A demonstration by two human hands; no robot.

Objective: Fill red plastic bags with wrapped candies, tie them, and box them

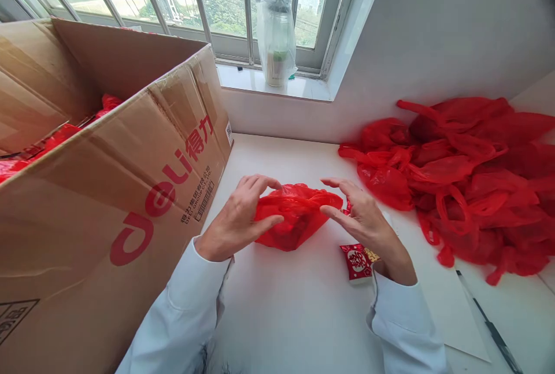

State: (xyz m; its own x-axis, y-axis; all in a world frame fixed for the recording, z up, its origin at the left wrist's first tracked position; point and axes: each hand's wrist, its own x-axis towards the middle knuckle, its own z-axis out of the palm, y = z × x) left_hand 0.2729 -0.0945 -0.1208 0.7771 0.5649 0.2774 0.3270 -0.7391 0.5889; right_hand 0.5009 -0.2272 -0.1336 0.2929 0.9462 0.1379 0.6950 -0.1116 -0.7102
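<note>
Red bag (297, 221), long axis sideways

One close head-worn view, forward and down over the table (295, 316) toward the window (225, 10)

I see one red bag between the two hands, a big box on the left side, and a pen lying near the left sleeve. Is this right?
Not quite: in the head view the pen lies near the right sleeve. The red bag between the left hand and right hand, and the box on the left, are correct.
</note>
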